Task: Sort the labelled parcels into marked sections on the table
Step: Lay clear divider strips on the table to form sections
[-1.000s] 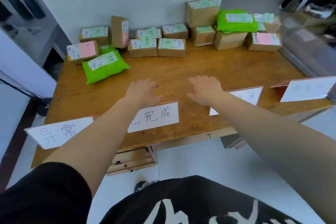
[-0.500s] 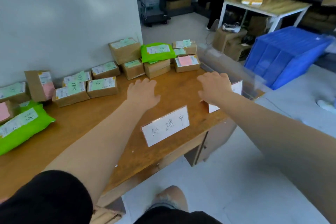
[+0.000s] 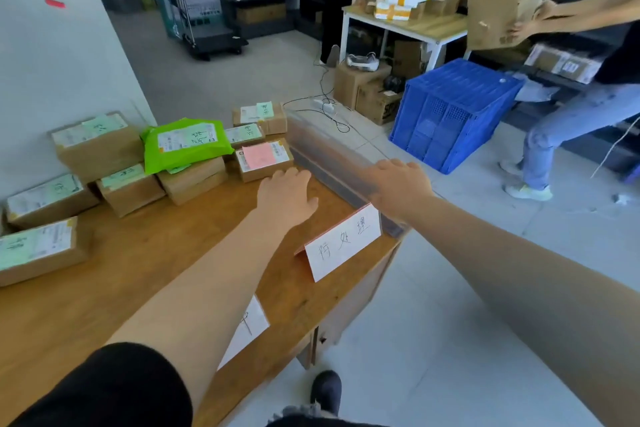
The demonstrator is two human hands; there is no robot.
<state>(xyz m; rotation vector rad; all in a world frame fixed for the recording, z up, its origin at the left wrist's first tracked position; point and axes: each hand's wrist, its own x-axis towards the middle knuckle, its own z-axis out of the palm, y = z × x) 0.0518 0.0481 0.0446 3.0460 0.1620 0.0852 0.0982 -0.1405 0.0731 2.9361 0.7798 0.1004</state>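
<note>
Left hand point(image 3: 287, 194): extended palm-down over the wooden table point(image 3: 114, 288), fingers straight and relaxed, holding nothing; fingertips just short of the cardboard parcel with the pink label point(image 3: 263, 159). Right hand point(image 3: 401, 184): extended palm-down over the table's right edge, fingers loosely spread, holding nothing; it overlaps a blurred translucent panel point(image 3: 322, 146) along that edge, and contact cannot be determined. Parcels lie grouped at the far side of the table against the white wall point(image 3: 52, 62): a green poly mailer point(image 3: 185, 144) rests on stacked boxes, with green-labelled boxes point(image 3: 38, 246) to its left. A folded section sign with handwritten characters point(image 3: 343, 243) stands near the front right corner, between the two forearms. A blue plastic crate point(image 3: 450, 114) stands on the floor beyond
</note>
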